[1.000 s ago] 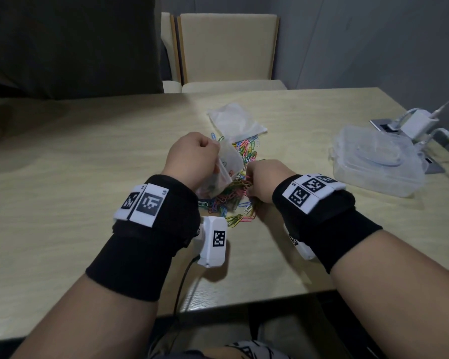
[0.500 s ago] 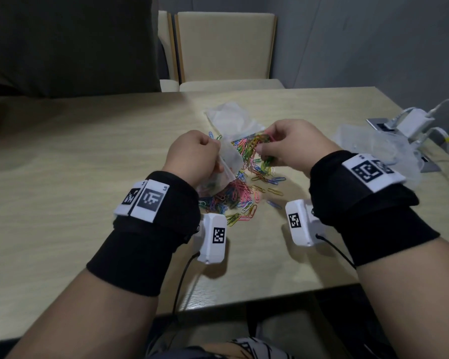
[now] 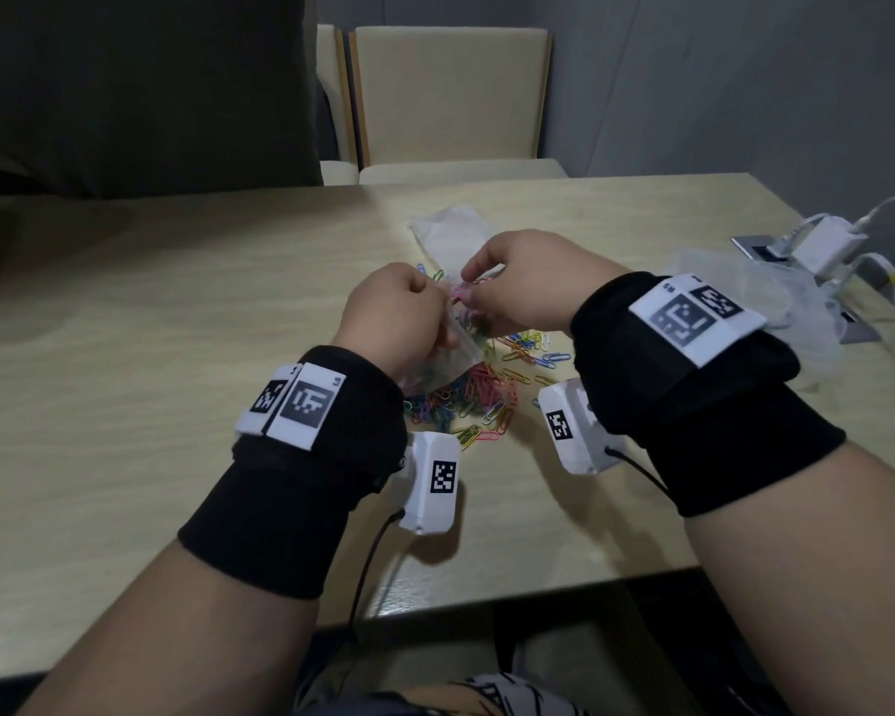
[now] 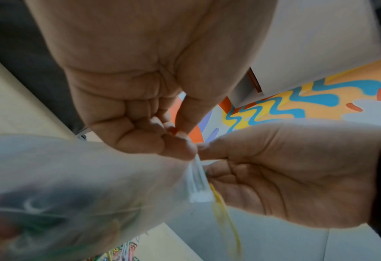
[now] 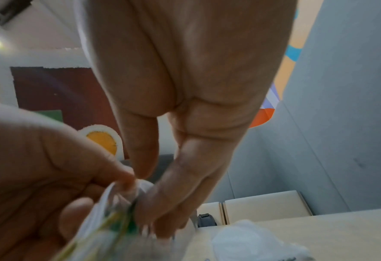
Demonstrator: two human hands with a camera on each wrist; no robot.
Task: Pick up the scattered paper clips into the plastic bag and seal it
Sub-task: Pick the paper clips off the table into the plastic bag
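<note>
My left hand (image 3: 409, 312) pinches the top edge of a small clear plastic bag (image 3: 453, 354) and holds it above the table; some coloured clips show inside it. My right hand (image 3: 487, 297) is at the bag's mouth, fingers curled round a bunch of paper clips. In the left wrist view the bag's zip edge (image 4: 198, 178) sits between both hands, and yellow clips (image 4: 225, 220) hang from the right hand (image 4: 274, 173). A pile of coloured paper clips (image 3: 487, 400) lies on the table (image 3: 125, 379) under the hands.
A second empty plastic bag (image 3: 450, 230) lies just behind the hands. At the right are a clear plastic box (image 3: 734, 281), partly hidden by my right wrist, and a white charger with cables (image 3: 822, 245). Beige chairs (image 3: 450, 95) stand beyond the far edge.
My right hand lifted a bunch of clips off the pile and carried it up and left to the bag's mouth. The left hand kept holding the bag in place.
</note>
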